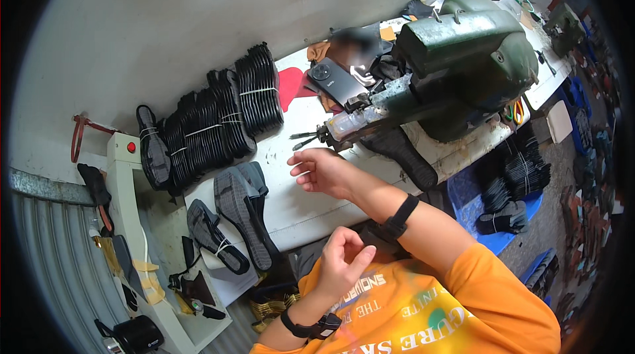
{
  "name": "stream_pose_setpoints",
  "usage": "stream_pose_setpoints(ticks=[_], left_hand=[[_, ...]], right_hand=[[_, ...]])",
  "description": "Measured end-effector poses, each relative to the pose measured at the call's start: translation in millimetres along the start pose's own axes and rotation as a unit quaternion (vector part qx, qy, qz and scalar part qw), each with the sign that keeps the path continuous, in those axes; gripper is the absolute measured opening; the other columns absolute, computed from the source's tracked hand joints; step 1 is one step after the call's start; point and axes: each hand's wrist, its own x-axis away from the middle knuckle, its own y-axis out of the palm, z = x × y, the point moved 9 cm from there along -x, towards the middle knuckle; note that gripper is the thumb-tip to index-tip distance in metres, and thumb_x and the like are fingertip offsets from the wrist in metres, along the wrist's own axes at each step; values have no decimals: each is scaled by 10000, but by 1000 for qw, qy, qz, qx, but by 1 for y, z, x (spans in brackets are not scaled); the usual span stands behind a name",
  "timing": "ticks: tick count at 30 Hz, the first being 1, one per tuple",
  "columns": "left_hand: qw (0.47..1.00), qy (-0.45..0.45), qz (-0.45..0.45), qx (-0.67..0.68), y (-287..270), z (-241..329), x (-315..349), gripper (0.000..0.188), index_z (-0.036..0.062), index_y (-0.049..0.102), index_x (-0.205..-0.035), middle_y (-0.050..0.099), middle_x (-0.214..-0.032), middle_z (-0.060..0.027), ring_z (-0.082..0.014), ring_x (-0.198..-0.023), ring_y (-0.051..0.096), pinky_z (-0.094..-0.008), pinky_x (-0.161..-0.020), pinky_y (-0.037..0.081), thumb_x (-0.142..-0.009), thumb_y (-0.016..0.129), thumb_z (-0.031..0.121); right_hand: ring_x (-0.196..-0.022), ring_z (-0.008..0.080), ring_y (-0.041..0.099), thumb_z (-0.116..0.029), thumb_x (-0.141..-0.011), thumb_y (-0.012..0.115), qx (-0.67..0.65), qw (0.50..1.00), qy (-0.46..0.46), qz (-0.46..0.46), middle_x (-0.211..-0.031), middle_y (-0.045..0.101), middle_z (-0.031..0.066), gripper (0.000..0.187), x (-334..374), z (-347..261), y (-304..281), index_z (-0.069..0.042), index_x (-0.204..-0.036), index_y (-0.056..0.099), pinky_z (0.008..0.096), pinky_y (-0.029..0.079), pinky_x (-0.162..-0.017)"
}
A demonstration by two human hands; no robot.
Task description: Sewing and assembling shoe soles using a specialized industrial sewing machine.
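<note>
My right hand (321,174) reaches over the white worktable, its fingers apart and loosely bent with nothing in them. It is just below the front end of a green sewing machine (463,43), apart from it. My left hand (345,258) is close to my body, fingers curled and thumb held away, with nothing visible in it. Beneath the machine's arm lies a dark knit shoe upper (407,159). Left of my hands, at the table edge, sit a small stack of grey-black shoe uppers (241,212) and a tied bundle of uppers (217,235).
Tied stacks of black shoe uppers (205,132) line the wall. Behind the machine's front end lie a phone (334,83), red pieces (289,86) and scraps. A blue bin (476,202) with tied uppers (522,165) stands right. A pale cabinet (122,175) stands left.
</note>
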Motion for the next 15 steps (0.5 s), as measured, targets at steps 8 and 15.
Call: stream_pose_setpoints(ticks=[8, 15], left_hand=[[923, -98, -16, 371, 27, -29, -2, 526, 43, 390, -1317, 554, -1240, -134, -238, -1125, 609, -434, -980, 532, -924, 739, 64], [933, -156, 9, 323, 20, -32, 3, 330, 16, 505, -1194, 645, -1026, -121, -247, -836, 715, -393, -742, 632, -932, 703, 45]], right_hand=[[-596, 120, 561, -284, -972, 575, -216, 973, -5, 84, -694, 618, -38, 196, -30, 11, -24, -121, -927, 675, 317, 501, -586], [-603, 97, 533, -282, -996, 574, -141, 970, -93, 178, -703, 563, -33, 200, -33, 5, -47, -128, -904, 663, 296, 472, -576]])
